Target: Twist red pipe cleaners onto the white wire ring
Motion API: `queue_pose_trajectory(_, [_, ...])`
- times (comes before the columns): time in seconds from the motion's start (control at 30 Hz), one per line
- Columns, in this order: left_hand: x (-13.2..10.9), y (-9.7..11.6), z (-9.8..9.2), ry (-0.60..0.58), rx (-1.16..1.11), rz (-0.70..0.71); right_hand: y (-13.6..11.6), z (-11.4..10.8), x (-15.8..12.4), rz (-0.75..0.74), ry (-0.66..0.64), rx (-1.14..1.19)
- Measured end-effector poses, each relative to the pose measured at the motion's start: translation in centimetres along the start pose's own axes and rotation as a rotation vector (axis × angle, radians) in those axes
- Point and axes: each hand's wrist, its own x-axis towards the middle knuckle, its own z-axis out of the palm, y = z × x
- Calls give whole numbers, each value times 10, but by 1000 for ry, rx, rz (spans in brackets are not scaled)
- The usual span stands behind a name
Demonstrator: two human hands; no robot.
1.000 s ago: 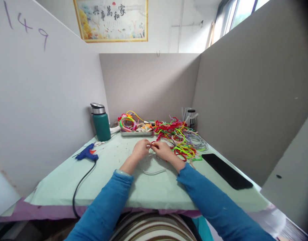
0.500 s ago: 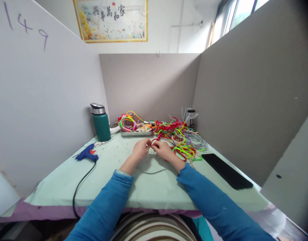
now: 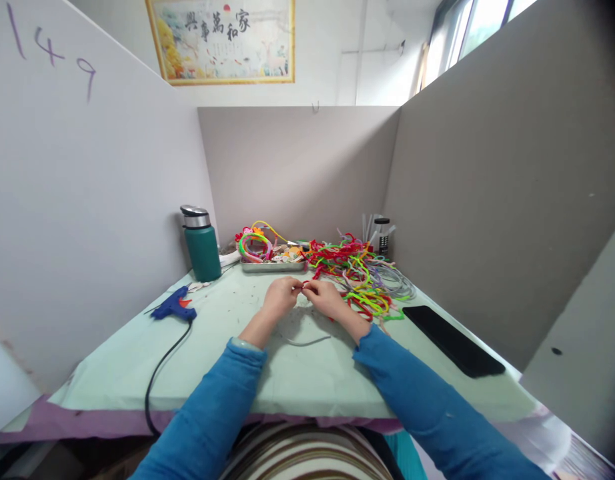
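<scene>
My left hand (image 3: 281,297) and my right hand (image 3: 326,299) meet fingertip to fingertip over the middle of the table. Both pinch a small piece of red pipe cleaner (image 3: 305,283), mostly hidden by the fingers. Just beyond and to the right lies a tangled heap of coloured pipe cleaners (image 3: 355,267). A metal tray (image 3: 273,268) behind my hands holds small flat pieces and a ring of bent pipe cleaners (image 3: 256,247). On the cloth below my hands is a loose grey strand (image 3: 307,344).
A blue glue gun (image 3: 173,305) with a black cord lies at the left, near a green bottle (image 3: 202,252). A black phone-like slab (image 3: 453,341) rests at the right. A dark-lidded jar (image 3: 382,238) stands at the back right. Grey partitions (image 3: 297,173) enclose the table.
The red strand's loop above my fingertips looks smaller and lower than before. Both hands have barely moved and remain pinched together.
</scene>
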Motion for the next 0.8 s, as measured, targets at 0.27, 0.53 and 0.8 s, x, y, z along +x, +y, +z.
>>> queue_pose_trajectory(0.27, [0, -1, 0, -35, 16, 26, 1, 0, 0, 14, -8, -44])
queue_pose_trajectory(0.53, [1, -2, 1, -97, 39, -51, 4, 2, -1, -4, -20, -101])
queue_pose_trajectory(0.8, [2, 1, -1, -148, 29, -112, 2, 1, -3, -23, -12, -168])
